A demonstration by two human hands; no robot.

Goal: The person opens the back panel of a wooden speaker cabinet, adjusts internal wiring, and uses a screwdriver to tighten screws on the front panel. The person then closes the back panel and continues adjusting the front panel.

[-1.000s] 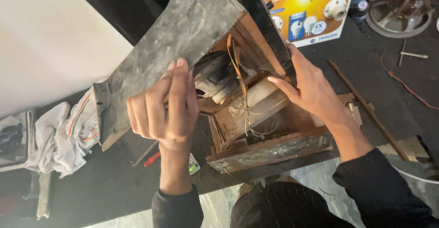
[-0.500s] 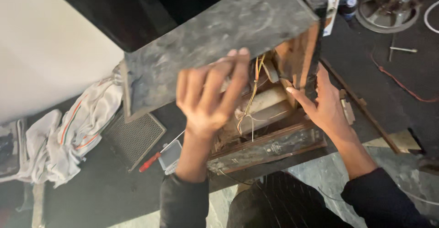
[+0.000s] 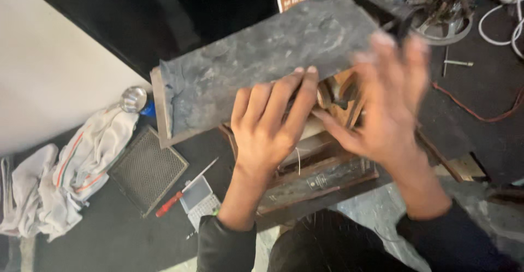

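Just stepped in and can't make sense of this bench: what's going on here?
A person is handling an old wooden box with wiring inside. The left hand rests on the edge of its grey, worn panel; the right hand, blurred, is at the open side. A screwdriver, mesh grille and cloth lie nearby.

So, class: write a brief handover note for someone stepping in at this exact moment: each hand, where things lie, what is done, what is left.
Left hand: fingers curled over the edge of the grey panel of the old wooden casing.
Right hand: blurred, open, beside the casing's exposed innards.
Nearby: red-handled screwdriver, mesh grille, cloth.
Done: the casing is open, its innards showing.
Left: cannot tell.
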